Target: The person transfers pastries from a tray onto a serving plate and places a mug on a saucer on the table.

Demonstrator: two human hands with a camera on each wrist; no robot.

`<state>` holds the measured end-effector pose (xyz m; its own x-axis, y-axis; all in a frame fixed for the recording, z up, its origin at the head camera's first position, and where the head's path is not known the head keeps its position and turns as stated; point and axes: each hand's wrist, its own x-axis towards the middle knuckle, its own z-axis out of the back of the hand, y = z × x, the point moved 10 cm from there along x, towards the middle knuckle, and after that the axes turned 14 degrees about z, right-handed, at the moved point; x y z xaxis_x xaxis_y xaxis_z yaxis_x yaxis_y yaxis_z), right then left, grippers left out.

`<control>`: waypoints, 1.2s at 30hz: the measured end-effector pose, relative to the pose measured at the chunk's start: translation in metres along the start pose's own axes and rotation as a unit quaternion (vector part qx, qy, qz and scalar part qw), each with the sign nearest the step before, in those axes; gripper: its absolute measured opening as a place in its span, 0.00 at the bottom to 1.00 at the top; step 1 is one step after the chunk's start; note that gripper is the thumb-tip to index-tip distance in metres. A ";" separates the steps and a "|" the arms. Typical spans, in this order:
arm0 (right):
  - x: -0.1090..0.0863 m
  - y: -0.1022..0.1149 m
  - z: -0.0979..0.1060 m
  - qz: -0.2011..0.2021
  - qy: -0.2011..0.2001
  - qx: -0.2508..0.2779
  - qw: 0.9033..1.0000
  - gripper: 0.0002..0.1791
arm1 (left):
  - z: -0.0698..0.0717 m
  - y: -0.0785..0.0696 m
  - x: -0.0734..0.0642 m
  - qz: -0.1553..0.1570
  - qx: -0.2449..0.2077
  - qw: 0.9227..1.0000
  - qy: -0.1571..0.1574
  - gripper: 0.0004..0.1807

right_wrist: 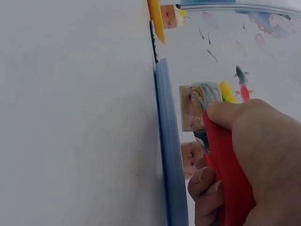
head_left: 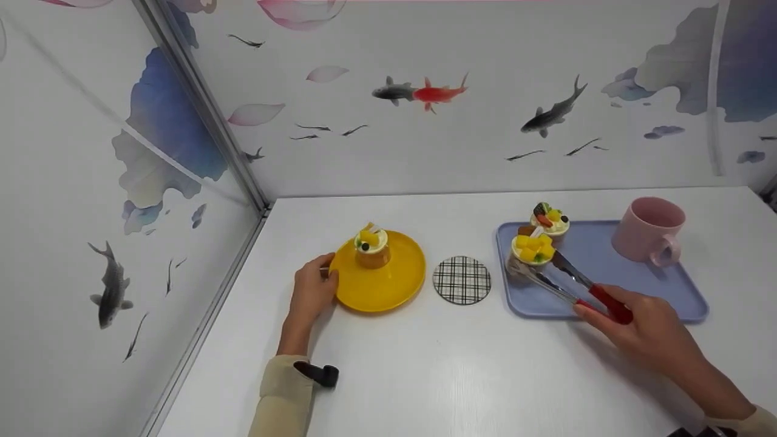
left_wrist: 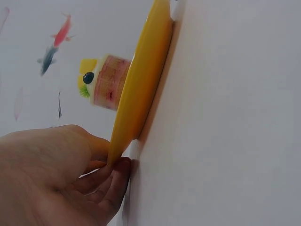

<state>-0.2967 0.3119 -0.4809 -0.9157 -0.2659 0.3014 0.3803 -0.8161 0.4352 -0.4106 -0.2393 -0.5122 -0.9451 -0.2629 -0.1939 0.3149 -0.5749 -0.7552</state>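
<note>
My left hand (head_left: 312, 288) pinches the near-left rim of a yellow plate (head_left: 388, 291), thumb over the edge and fingers beneath. On that plate stands a small dessert cup (left_wrist: 112, 82) with layered cake, cream, yellow fruit and a blueberry. The right hand (head_left: 649, 325) grips red-handled metal tongs (head_left: 610, 301). Their tips lie on either side of a dessert cup topped with yellow fruit cubes (head_left: 531, 247), at the left end of a blue tray (head_left: 598, 243). Just behind it is another dessert cup with mixed fruit (head_left: 552, 221), partly hidden.
A pink mug (head_left: 646, 230) stands on the tray's right side, its handle toward me. Between plate and tray lies a round checked coaster (head_left: 461, 280). White panels (head_left: 449, 145) with painted fish border the white table at the back and left.
</note>
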 end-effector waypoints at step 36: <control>0.023 0.050 -0.023 0.059 -0.040 0.038 0.997 0.34 | -0.003 0.001 0.001 0.019 0.009 1.000 0.005 0.26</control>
<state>-0.3020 0.2529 -0.4717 -0.8523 -0.3126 0.4194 0.4955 -0.7394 0.4558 -0.4120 -0.2381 -0.5146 -0.9336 -0.2764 -0.2282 0.3513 -0.5790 -0.7358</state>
